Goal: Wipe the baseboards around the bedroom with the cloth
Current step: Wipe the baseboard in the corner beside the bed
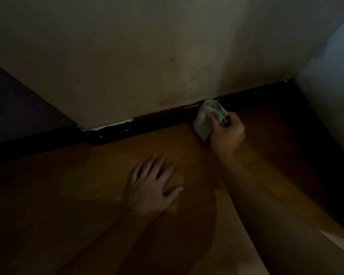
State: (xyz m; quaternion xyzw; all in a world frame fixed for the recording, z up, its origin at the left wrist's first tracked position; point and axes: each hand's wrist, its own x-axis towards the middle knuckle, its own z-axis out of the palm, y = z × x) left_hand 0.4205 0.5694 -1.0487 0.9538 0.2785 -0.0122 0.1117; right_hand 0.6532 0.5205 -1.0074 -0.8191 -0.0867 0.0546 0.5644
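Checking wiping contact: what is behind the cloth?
The dark baseboard runs behind the cloth, which the right hand grips against it. The stretch under the cloth is covered, so its condition cannot be seen.

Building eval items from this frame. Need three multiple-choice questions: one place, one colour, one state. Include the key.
1. Where is the cloth?
A) on a shelf
B) against the baseboard
C) in a bucket

2. What colour is the baseboard?
A) white
B) dark, nearly black
C) pale blue

3. How is the left hand?
A) flat on the floor, fingers spread
B) gripping the cloth
C) raised in a fist

Key:
1 B: the right hand grips it and holds it against the strip.
2 B: it reads near black under the pale wall.
3 A: palm down on the wood, holding nothing.
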